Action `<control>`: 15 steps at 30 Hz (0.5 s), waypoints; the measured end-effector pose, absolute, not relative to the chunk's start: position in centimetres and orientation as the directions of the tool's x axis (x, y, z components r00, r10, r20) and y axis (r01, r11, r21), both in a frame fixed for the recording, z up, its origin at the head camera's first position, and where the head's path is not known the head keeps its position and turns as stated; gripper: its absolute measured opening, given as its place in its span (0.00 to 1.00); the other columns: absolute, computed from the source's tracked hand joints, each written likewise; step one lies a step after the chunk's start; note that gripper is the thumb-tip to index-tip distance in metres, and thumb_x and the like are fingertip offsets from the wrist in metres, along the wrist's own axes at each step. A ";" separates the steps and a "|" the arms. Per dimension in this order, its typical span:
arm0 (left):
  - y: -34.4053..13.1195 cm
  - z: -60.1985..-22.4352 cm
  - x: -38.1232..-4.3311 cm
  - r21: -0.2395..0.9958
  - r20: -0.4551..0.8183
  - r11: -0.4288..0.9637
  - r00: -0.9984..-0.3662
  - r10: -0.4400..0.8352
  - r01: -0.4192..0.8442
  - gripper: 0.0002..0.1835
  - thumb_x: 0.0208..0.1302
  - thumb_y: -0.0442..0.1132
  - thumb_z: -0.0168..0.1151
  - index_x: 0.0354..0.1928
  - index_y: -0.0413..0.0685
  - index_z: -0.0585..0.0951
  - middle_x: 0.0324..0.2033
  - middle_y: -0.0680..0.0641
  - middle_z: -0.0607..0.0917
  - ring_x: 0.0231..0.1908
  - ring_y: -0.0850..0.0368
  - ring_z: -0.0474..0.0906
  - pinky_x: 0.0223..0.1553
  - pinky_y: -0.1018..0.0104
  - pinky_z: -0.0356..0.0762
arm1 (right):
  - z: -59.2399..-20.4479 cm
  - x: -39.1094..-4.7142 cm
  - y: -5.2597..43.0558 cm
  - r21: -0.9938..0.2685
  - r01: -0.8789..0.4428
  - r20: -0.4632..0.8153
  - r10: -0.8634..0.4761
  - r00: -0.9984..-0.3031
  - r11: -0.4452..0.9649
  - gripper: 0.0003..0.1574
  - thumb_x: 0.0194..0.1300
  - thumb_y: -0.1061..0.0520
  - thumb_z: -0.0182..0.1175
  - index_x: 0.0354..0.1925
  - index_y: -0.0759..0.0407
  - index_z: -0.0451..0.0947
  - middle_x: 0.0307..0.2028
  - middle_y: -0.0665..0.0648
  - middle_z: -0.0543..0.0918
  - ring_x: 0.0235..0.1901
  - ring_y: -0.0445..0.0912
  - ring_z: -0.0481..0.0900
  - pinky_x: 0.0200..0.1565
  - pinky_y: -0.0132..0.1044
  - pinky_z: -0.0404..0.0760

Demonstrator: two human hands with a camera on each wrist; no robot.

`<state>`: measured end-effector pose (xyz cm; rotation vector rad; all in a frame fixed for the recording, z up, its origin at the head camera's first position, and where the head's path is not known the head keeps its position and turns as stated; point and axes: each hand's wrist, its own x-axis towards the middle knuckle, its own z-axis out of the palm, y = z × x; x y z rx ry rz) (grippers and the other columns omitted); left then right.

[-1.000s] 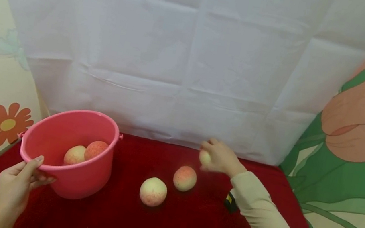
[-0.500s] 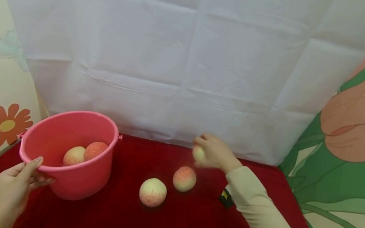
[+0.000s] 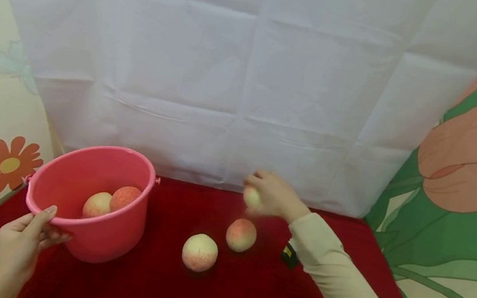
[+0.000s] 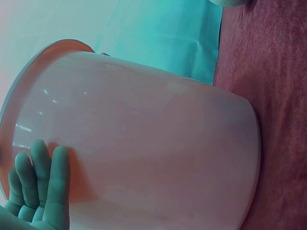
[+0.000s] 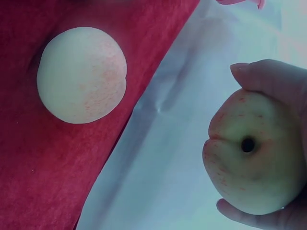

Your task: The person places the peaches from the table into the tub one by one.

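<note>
On the left of the head view stands a pink bucket (image 3: 114,241). My left hand (image 3: 16,245) grips its near rim, thumb over the edge and fingers (image 4: 57,182) against the outer wall. Two peaches lie inside, one paler (image 3: 97,205) and one redder (image 3: 125,196). My right hand (image 3: 277,196) holds another peach (image 3: 252,197) above the back of the cloth. In the right wrist view that peach (image 5: 259,163) shows a dark stem hole, between thumb and fingers. Below and left of this hand, a reddish peach (image 3: 241,235) and a pale peach (image 3: 199,253) rest on the cloth.
A dark red cloth (image 3: 155,294) covers the table. White sheeting (image 3: 242,75) hangs along its back edge, with flower-printed fabric (image 3: 459,230) at both sides. A small black and yellow item (image 3: 289,255) shows beneath the right sleeve (image 3: 345,279).
My right hand has moved left and slightly up with the peach in its grasp. The left hand, the bucket and the other peaches stay in place.
</note>
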<state>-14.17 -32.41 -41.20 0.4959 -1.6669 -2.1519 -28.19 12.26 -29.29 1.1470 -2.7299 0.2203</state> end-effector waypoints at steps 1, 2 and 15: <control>-32.3 -41.1 -14.1 0.971 -0.047 -0.225 -0.867 -0.496 0.076 0.13 0.59 0.46 0.61 0.23 0.47 0.82 0.12 0.48 0.78 0.19 0.54 0.82 0.26 0.61 0.81 | -29.3 -28.2 12.2 -0.068 -0.722 0.220 -0.696 -0.684 0.689 0.34 0.36 0.47 0.69 0.46 0.53 0.75 0.40 0.55 0.74 0.35 0.47 0.72 0.29 0.37 0.73; -32.3 -41.0 -14.1 0.970 -0.048 -0.229 -0.869 -0.493 0.077 0.13 0.59 0.45 0.61 0.23 0.46 0.82 0.13 0.47 0.78 0.19 0.53 0.82 0.26 0.61 0.81 | -29.3 -28.2 12.0 -0.066 -0.725 0.224 -0.698 -0.680 0.685 0.34 0.36 0.46 0.68 0.46 0.53 0.75 0.40 0.55 0.74 0.35 0.47 0.72 0.29 0.37 0.73; -29.4 -37.6 -12.4 0.959 -0.045 -0.267 -0.875 -0.483 0.098 0.15 0.61 0.43 0.59 0.20 0.45 0.81 0.11 0.48 0.76 0.17 0.57 0.80 0.24 0.67 0.81 | -28.6 -28.0 10.0 -0.066 -0.766 0.250 -0.733 -0.633 0.639 0.34 0.38 0.46 0.69 0.46 0.54 0.76 0.41 0.55 0.74 0.36 0.47 0.73 0.33 0.39 0.74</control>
